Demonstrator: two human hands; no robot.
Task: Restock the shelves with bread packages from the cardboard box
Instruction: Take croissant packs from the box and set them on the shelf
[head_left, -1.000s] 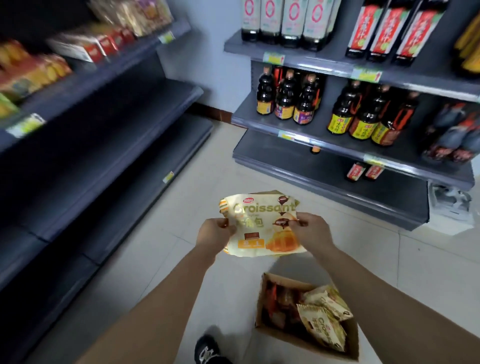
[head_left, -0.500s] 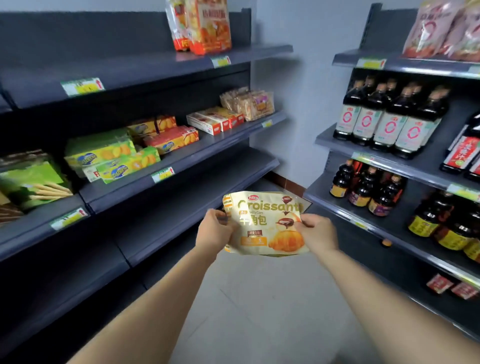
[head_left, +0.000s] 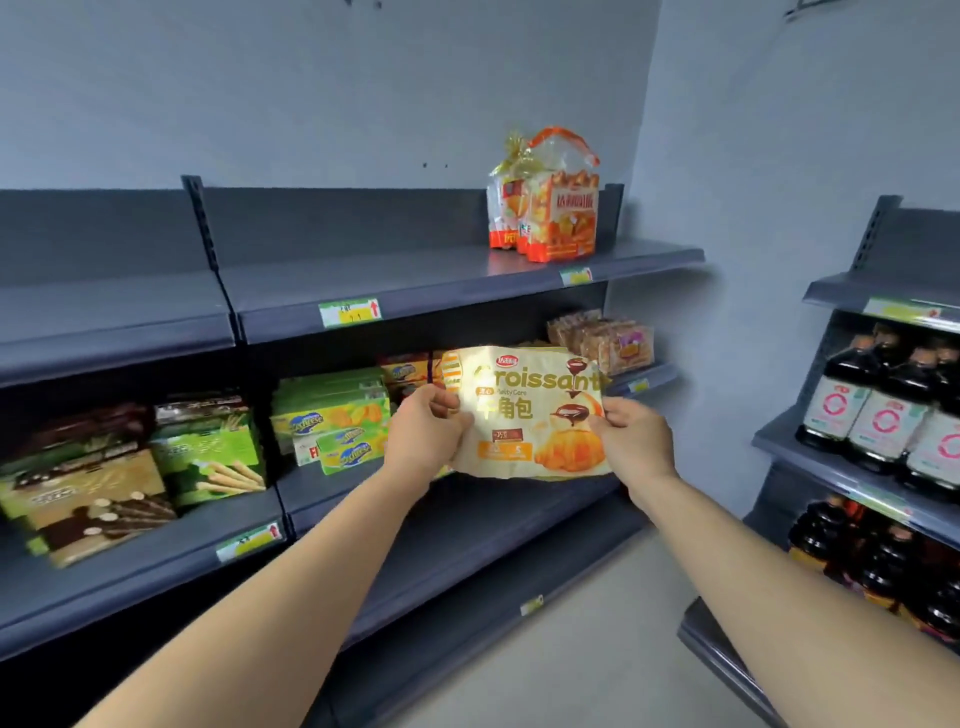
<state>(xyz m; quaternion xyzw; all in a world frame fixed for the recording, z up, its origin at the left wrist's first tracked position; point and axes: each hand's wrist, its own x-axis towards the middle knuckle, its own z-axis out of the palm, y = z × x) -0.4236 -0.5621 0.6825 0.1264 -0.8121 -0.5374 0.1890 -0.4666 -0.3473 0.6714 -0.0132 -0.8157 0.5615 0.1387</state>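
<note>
Biscuit boxes were stocked on the middle shelf. At frame centre, before it, the croissant package was pinched by its side edges in the grips of the left hand and right hand.

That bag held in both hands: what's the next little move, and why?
Probably raise the croissant package, pinched at its edges by the left hand and right hand, toward the bare stretch of the top shelf beside the orange bread packs. It rests on no shelf yet.
</note>
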